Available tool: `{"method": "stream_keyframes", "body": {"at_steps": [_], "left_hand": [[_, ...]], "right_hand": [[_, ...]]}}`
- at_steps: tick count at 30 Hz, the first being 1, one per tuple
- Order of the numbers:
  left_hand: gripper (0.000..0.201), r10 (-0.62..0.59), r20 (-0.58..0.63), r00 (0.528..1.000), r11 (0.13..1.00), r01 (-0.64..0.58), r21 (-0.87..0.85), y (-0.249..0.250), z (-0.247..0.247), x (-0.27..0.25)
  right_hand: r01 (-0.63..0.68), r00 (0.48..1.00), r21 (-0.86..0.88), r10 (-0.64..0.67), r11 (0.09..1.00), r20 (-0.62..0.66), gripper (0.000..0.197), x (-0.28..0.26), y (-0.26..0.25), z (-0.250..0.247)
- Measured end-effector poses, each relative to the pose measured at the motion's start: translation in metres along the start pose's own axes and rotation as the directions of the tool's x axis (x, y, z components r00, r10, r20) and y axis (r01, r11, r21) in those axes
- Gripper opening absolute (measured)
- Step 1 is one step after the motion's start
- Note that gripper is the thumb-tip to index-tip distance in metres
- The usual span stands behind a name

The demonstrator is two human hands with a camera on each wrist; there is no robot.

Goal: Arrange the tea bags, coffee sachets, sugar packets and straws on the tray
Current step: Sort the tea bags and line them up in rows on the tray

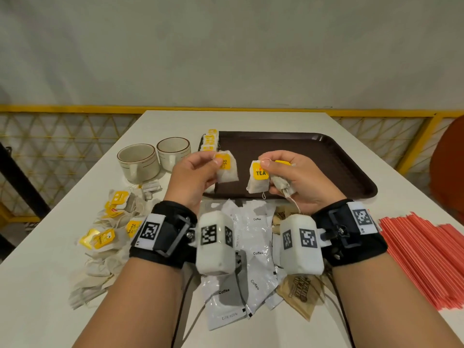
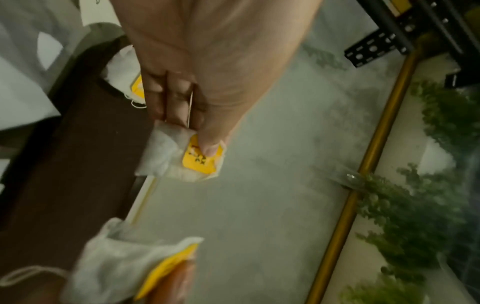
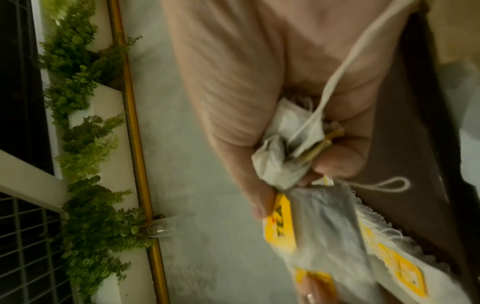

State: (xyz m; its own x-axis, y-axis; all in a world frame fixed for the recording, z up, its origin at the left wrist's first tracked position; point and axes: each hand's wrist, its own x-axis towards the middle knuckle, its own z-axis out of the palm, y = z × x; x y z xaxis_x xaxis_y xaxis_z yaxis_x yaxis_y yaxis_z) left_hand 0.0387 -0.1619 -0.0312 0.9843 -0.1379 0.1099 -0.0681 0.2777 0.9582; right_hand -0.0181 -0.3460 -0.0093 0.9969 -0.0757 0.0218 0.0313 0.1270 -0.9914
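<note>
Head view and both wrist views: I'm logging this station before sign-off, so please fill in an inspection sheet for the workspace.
Surface: white table, with the brown tray at its far middle.
Job's things: row of tea bags on the tray's far-left corner; loose tea bags at left; coffee sachets and brown sugar packets near the wrists; red straws at right.
Clutter: two cups left of the tray.
Grippers: left hand pinches one tea bag; right hand holds several tea bags; both are above the tray's near edge.
Cables: dark wrist-camera leads hang below the wrists.
Surroundings: grey wall, yellow lattice railing, plants in the wrist views.
</note>
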Motion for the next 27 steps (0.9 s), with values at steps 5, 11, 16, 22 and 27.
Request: {"method": "stream_keyframes", "body": {"at_steps": [5,11,16,22,27], "left_hand": [[0.016,0.038,0.090,0.995,0.994,-0.047,0.095,0.002,0.011,-0.008],[0.012,0.018,0.132,0.991,0.993,-0.033,0.111,0.000,0.015,-0.011],[0.012,0.032,0.114,0.993,0.989,-0.047,0.138,-0.005,0.020,-0.013],[0.010,0.004,0.103,0.995,0.998,-0.010,0.058,-0.005,0.024,-0.014],[0.009,-0.006,0.079,0.997,0.999,0.003,0.039,-0.004,0.023,-0.012]], "right_hand": [[0.046,0.997,-0.004,-0.045,0.999,0.055,0.010,-0.002,0.004,0.012],[0.068,0.995,0.094,-0.060,0.993,-0.079,0.008,0.005,0.013,0.019],[0.063,0.993,0.085,-0.054,0.994,-0.109,0.010,0.005,0.016,0.022],[0.095,0.980,0.021,-0.089,0.995,-0.179,0.011,0.006,0.015,0.022],[0.087,0.977,0.031,-0.079,0.996,-0.196,0.010,0.005,0.012,0.020]]}}
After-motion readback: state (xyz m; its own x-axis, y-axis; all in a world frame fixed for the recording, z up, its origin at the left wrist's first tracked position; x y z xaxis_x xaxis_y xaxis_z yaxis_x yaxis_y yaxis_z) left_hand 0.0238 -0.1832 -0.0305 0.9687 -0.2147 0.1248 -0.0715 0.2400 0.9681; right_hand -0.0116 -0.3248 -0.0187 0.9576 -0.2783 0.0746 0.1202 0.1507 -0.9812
